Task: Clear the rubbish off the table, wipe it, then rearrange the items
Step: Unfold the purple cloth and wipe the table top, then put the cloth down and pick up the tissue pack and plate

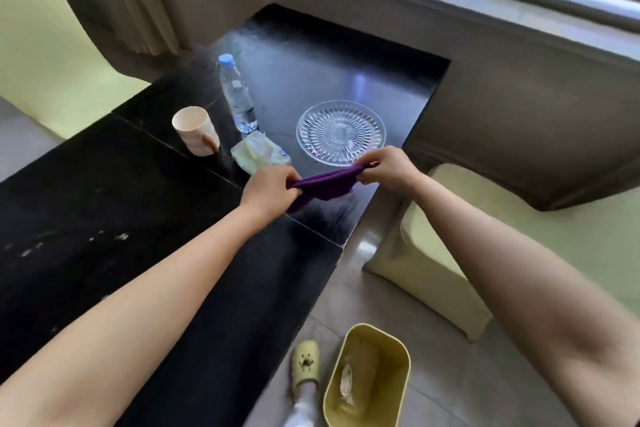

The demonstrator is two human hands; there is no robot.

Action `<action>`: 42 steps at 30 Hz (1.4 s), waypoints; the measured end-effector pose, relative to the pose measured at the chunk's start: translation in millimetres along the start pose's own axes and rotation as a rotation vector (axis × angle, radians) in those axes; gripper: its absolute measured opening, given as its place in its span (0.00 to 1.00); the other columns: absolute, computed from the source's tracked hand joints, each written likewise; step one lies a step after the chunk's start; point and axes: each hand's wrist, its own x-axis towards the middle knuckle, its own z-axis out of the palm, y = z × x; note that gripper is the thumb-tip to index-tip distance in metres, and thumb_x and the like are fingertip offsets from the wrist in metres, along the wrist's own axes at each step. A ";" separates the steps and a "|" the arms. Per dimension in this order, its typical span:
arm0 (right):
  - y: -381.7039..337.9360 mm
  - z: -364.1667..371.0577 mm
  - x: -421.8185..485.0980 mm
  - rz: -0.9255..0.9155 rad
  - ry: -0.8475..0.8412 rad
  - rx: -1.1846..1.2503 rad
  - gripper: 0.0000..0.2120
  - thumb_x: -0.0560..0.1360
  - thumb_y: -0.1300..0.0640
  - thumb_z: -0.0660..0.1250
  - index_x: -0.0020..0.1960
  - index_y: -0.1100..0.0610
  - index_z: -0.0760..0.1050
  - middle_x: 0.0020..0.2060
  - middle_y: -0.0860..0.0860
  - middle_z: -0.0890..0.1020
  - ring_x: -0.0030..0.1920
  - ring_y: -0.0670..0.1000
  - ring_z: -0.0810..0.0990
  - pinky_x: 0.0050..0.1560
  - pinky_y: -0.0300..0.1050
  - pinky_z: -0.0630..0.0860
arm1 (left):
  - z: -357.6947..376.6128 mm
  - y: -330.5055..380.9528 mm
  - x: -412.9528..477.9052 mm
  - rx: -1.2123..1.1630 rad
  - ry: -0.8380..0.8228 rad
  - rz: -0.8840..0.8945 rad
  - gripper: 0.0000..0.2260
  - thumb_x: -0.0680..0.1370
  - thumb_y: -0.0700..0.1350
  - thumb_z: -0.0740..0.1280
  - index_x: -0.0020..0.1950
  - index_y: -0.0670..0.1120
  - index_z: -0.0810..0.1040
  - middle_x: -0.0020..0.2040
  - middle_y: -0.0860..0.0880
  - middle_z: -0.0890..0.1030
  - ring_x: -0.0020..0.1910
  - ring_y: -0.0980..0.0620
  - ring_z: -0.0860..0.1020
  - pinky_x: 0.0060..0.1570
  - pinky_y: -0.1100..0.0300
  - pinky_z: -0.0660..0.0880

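Note:
A purple cloth (pixel 325 184) is stretched between both my hands just above the black table (pixel 104 218), near its right edge. My left hand (pixel 270 189) grips its left end and my right hand (pixel 388 166) pinches its right end. Beyond the cloth a clear glass plate (pixel 341 132) lies flat. A pack of wet wipes (pixel 259 156) sits left of the plate. Behind it stand a water bottle (pixel 237 94) with a blue cap and a cream cup (pixel 195 130).
A yellow bin (pixel 370 378) with rubbish inside stands on the tiled floor at the table's right side, beside my foot in a green shoe (pixel 304 364). Pale green chairs (pixel 485 253) flank the table right and left. A window ledge runs behind.

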 end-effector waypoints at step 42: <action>92.6 100.0 103.0 -0.170 -0.149 -0.445 0.14 0.75 0.64 0.64 0.60 0.58 0.75 0.60 0.56 0.73 0.61 0.57 0.69 0.61 0.49 0.70 | 173.2 -38.2 21.3 -0.030 0.065 -0.014 0.14 0.74 0.43 0.68 0.59 0.45 0.77 0.54 0.47 0.78 0.55 0.46 0.73 0.57 0.53 0.68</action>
